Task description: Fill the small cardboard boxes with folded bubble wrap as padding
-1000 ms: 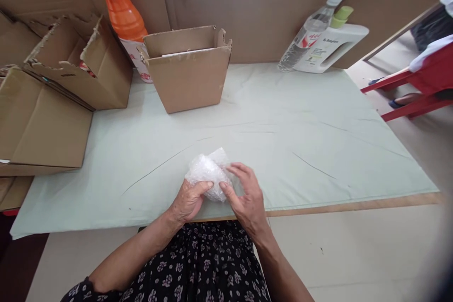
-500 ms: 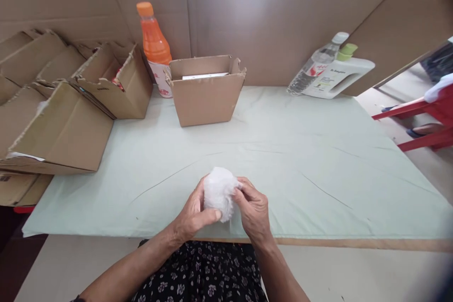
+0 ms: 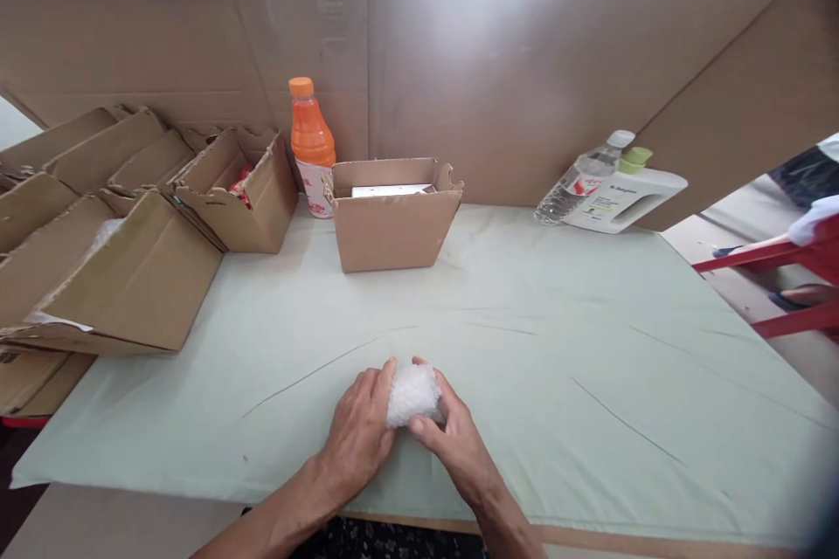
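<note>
Item: bubble-wrapped bundle (image 3: 412, 394), small, white, contents not visible. Location: near edge of the worktop (image 3: 557, 349), on its pale green cloth cover, enclosed between both hands.

Left hand (image 3: 357, 437): fingers curled round the bundle's left side, palm down, gripping it.
Right hand (image 3: 452, 441): fingers wrapped over the right and near side, thumb across the front, gripping it.

Also on the worktop:
- Open cardboard box (image 3: 393, 214), upright, centre rear, a white item lying inside.
- Orange drink bottle (image 3: 310, 147), upright, just left of that box and behind it.
- Row of torn cardboard boxes (image 3: 124, 253), left side, tipped over.
- Clear water bottle (image 3: 580, 179) and white jug with green cap (image 3: 629, 196), both lying at right rear, side by side.

Surround: cardboard screen (image 3: 498, 61) behind; red chair (image 3: 780, 279) off the right edge.
</note>
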Motion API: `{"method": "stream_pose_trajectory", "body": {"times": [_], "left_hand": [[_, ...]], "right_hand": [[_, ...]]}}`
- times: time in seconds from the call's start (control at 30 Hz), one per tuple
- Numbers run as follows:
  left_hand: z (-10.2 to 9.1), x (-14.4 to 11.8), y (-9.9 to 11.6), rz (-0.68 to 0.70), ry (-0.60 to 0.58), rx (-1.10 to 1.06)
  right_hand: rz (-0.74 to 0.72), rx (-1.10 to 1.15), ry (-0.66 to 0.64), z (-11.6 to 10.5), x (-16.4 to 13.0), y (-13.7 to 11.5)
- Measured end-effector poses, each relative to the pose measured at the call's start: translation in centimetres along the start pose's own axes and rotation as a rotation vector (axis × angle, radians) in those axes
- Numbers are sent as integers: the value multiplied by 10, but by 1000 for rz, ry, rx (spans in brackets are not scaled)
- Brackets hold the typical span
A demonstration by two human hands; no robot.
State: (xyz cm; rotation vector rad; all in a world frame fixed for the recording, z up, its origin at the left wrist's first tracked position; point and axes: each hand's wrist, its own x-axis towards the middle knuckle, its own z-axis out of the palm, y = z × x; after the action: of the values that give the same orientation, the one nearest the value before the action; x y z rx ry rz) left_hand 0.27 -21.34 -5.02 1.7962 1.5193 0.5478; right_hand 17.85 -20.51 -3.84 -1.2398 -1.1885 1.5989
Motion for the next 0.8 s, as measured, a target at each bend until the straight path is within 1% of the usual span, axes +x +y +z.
{"method": "stream_pose_trajectory", "body": {"times": [0.03,0.07,0.13,0.17,0.2,0.23,0.3,0.43,0.5,0.53,0.57,0.6,0.63,0.67,0.73,0.77,0.8], "left_hand": [[-1,0,-1,10,-36,-1],[-4,-1,-1,18,-95,-54],[-17,1,2,-3,-232,-271],[-25,3,3,-43,-273,-394],[-32,5,5,-92,-289,-502],[-37,8,6,-134,-279,-587],[-41,13,8,-169,-221,-675],[-35,24,6,-137,-137,-650],[-37,30,4,-93,-179,-568],[-42,35,4,-38,-206,-509],[-51,42,6,39,-200,-437],[-63,50,8,132,-141,-352],[-78,60,12,235,-26,-256],[-96,72,17,335,141,-156],[-133,99,28,482,499,58],[-150,114,33,531,643,162],[-164,128,36,567,728,250]], "right_hand": [[35,-21,51,1,3,0],[60,-28,96,1,6,1],[65,-12,153,-2,10,-1],[47,0,150,-4,11,-2],[25,1,131,-6,13,-5],[5,-11,98,-8,14,-8],[-9,-53,21,-12,16,-15],[40,-47,-110,-18,23,-21],[62,-44,-108,-22,27,-19],[63,-52,-82,-24,30,-18],[54,-63,-47,-27,33,-16],[39,-73,-9,-31,36,-15],[25,-82,24,-34,39,-15],[16,-99,51,-39,42,-17],[6,-157,71,-48,46,-24],[5,-195,61,-52,48,-29],[2,-235,47,-56,50,-36]]}}
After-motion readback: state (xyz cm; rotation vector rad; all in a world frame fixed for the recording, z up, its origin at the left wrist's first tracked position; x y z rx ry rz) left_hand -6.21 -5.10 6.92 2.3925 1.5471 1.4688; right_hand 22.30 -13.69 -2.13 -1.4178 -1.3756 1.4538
